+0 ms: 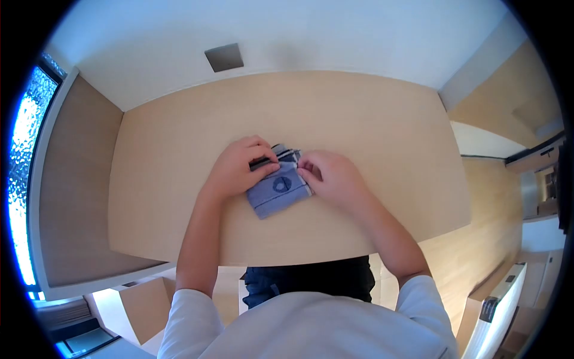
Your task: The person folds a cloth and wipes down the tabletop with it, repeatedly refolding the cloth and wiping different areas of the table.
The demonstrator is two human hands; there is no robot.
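A small folded blue cloth (272, 200) lies on the wooden desk (382, 128), slightly askew. It carries a dark ring-shaped mark and a dark line across its near part. Dark and pale stripes show at its far end. My left hand (239, 164) is at the cloth's far left corner, thumb and fingers pinching its edge. On the opposite side, my right hand (332, 173) pinches the far right edge between thumb and fingertips. The fingers cover parts of the striped end, so how the layers lie there is hidden.
A white wall with a grey square plate (225, 57) rises behind the desk. A wooden side panel (78, 185) and a bright window (24, 179) are at the left. Wooden floor (487, 206) shows to the right. The desk's front edge is close to my body.
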